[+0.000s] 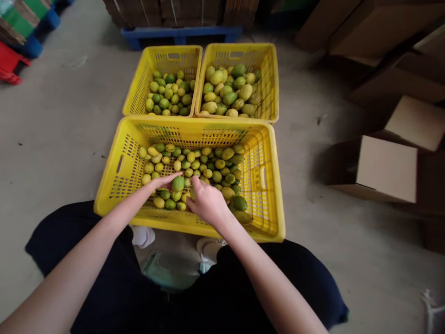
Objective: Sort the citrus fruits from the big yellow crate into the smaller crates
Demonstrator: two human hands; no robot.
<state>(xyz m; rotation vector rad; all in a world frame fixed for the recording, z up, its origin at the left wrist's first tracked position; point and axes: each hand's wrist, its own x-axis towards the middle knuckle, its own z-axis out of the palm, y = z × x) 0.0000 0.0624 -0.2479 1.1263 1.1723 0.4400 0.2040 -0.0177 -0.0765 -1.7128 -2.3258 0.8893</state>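
Both hands reach into the large yellow crate (187,125), whose floor is scattered with small green and yellow lemons (206,173). My left hand (166,181) has its fingers stretched out, seen nearly edge-on. Right beside its fingers is a green lemon (178,183), higher than the fruit around it; whether the fingers bear its weight I cannot tell. The fingers of my right hand (208,199) are curled, thumb toward me. A yellow-green lemon (193,193) shows partly between thumb and forefinger. Larger fruit (239,202) lies along the crate's right side.
Two smaller yellow crates hold more fruit behind: the left crate (135,95) small ones, the right crate (271,88) larger ones. A blue pallet (181,33) with stacked cartons stands beyond. Cardboard boxes (385,167) sit at the right. My knees flank the near crate.
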